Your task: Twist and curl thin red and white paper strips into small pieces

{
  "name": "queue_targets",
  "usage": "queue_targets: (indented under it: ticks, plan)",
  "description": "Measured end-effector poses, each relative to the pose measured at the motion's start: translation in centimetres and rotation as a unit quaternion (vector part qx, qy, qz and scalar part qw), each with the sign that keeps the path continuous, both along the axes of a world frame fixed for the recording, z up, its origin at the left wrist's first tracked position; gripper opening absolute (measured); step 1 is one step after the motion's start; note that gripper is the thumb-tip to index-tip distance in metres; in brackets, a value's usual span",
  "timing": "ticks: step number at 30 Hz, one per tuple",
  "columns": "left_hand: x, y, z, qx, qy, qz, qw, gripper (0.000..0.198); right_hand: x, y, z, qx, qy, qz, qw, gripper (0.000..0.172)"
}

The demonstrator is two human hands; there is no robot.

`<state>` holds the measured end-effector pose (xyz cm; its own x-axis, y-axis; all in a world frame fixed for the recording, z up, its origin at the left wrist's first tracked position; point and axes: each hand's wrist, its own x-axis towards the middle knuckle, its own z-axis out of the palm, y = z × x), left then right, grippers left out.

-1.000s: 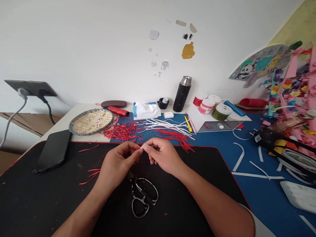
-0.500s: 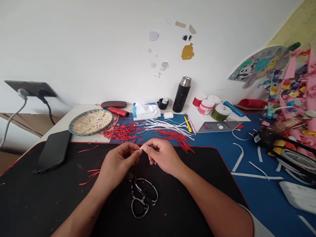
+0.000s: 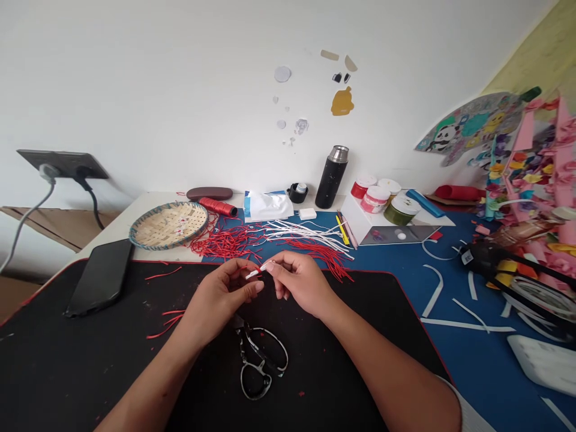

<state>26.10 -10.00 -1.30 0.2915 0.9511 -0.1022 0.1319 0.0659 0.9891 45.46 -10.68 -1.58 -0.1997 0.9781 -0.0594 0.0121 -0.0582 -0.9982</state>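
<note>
Above the black mat, a small piece of red and white cord [image 3: 252, 274] spans the gap between my hands. My right hand [image 3: 294, 279] pinches its right end between thumb and index finger, which cover part of it. My left hand [image 3: 225, 291] is around the white end, its fingers curled behind and its thumb apart from the index finger. Whether the left fingers touch the cord is hard to make out. Below both hands lie scissors [image 3: 256, 366], their blades partly hidden by my left hand. Several loose red cords [image 3: 173, 320] rest by my left forearm.
Red cords [image 3: 227, 243] and white cords [image 3: 306, 234] lie behind my hands. A woven basket [image 3: 168, 225], a red thread spool [image 3: 216, 206], a phone [image 3: 101, 279], a black flask [image 3: 332, 180] and several paint jars [image 3: 375, 199] surround them. White strips [image 3: 468, 324] lie at right.
My left thumb has moved down off the cord, and more of its white and red end shows. My right hand keeps its pinch. The view has shifted slightly.
</note>
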Motion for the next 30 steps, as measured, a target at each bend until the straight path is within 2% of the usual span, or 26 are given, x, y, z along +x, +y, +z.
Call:
queue_targets:
  ticks: [4, 13, 20, 30]
  plan:
    - [0.0, -0.1, -0.2, 0.006, 0.002, -0.013, 1.000, 0.038, 0.0, 0.0, 0.0, -0.006, 0.001, -0.002, 1.000, 0.027]
    - [0.0, -0.2, 0.7, 0.024, 0.045, 0.008, 0.999, 0.039, -0.1, -0.2, -0.1, -0.001, -0.007, 0.001, 1.000, 0.025]
    - [0.0, -0.2, 0.3, 0.054, 0.104, 0.013, 0.993, 0.036, -0.2, -0.3, 0.0, 0.005, -0.028, 0.011, 1.000, 0.021]
    - [0.0, -0.2, 1.0, 0.010, 0.042, 0.030, 0.999, 0.034, -0.1, -0.1, -0.1, -0.017, 0.007, 0.008, 1.000, 0.025]
